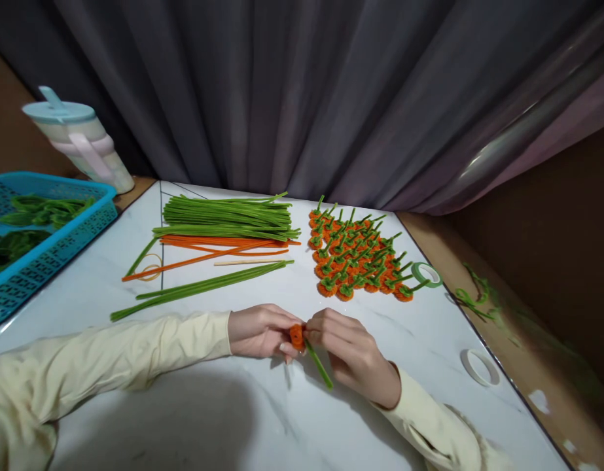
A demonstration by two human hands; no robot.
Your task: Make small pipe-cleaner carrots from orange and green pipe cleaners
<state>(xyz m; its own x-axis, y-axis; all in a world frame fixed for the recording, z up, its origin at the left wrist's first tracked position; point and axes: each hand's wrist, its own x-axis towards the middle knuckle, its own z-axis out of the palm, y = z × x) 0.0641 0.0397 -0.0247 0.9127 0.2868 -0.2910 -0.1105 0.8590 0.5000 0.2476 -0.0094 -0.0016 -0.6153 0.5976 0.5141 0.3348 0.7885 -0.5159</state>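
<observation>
Between the fingers of my left hand sits a small coiled orange pipe-cleaner piece. My right hand pinches a green pipe cleaner against it, the loose end slanting down toward me. How the two join is hidden by my fingertips. Beyond my hands, several finished-looking orange pumpkins with green stems stand in rows. To their left lie a thick bundle of green pipe cleaners, some orange pipe cleaners, a thin wooden stick and a few separate green pipe cleaners.
A blue basket of green leafy pieces stands at the left, with a lidded tumbler behind. Rolls of green tape and white tape lie along the right. Green scraps lie past the white tabletop.
</observation>
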